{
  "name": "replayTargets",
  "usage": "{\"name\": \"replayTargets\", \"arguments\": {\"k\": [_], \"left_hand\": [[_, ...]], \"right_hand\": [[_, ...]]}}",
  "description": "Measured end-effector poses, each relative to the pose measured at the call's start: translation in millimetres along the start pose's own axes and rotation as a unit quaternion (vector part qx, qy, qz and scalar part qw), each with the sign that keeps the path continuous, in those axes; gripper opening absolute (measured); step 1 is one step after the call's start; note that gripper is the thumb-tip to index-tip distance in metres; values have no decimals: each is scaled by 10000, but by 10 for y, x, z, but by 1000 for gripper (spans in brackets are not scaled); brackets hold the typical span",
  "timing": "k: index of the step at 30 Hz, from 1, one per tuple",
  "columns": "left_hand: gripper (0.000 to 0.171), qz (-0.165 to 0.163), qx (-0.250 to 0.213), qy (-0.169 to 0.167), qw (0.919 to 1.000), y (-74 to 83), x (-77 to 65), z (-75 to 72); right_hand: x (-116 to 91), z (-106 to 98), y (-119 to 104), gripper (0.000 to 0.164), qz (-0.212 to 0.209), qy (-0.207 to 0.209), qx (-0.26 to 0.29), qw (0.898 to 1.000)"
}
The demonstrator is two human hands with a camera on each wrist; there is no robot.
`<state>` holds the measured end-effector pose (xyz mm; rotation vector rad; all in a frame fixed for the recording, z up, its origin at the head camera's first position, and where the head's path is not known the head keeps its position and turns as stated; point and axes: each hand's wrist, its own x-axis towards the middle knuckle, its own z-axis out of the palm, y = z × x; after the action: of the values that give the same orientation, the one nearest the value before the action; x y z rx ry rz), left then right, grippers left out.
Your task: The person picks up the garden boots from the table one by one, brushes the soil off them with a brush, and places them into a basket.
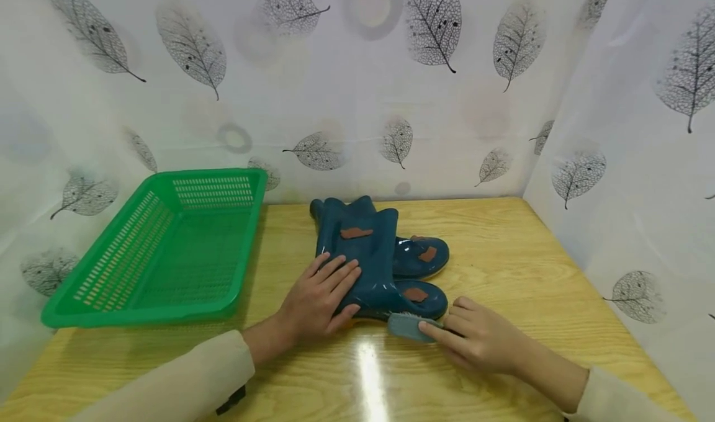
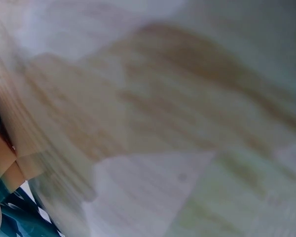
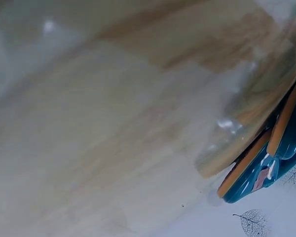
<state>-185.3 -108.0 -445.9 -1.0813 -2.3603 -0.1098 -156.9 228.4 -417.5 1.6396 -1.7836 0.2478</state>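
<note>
A pair of dark teal rubber boots lies on its side on the wooden table, toes to the right. The near boot (image 1: 371,273) overlaps the far boot (image 1: 413,264), and brown patches (image 1: 356,233) mark the shaft and toes. My left hand (image 1: 321,295) rests on the near boot's shaft with fingers extended. In my right hand (image 1: 480,338) is a grey brush (image 1: 410,327), its bristles at the lower side of the near boot's front. Tan soles show on the boots (image 3: 249,175) in the right wrist view. Only a corner of teal boot (image 2: 27,217) appears in the left wrist view.
A green plastic basket (image 1: 242,273) with slotted walls stands left of the boots. The wooden table (image 1: 491,248) reaches back to a white curtain (image 1: 346,105) printed with leaves, which also hangs along both sides.
</note>
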Motion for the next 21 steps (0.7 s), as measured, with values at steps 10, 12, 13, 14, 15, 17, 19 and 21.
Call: {"name": "replayTargets", "arguments": {"k": [10, 12, 13, 14, 15, 17, 19, 21], "left_hand": [[65, -13, 80, -32, 10000, 0, -3, -8], [64, -46, 53, -83, 9999, 0, -8, -6], [65, -66, 39, -132, 9999, 1, -9, -8], [65, -82, 26, -170, 9998, 2, -9, -12], [65, -86, 26, -187, 9998, 3, -9, -13], [65, -79, 33, -187, 9998, 3, -8, -11], [65, -75, 41, -171, 9998, 2, -6, -15], [65, -60, 34, -115, 9999, -3, -7, -13]], "right_hand": [[17, -39, 6, 33, -41, -45, 110, 9999], [17, -3, -2, 33, 44, -129, -25, 9999], [6, 13, -8, 33, 98, -190, -102, 9997], [-5, 15, -16, 34, 142, -251, -175, 9994], [-22, 14, -20, 34, 181, -297, -231, 9991], [-60, -8, -29, 34, 208, -342, -281, 9988], [-83, -47, -33, 34, 185, -365, -257, 9988], [-88, -82, -30, 33, 124, -339, -173, 9992]]}}
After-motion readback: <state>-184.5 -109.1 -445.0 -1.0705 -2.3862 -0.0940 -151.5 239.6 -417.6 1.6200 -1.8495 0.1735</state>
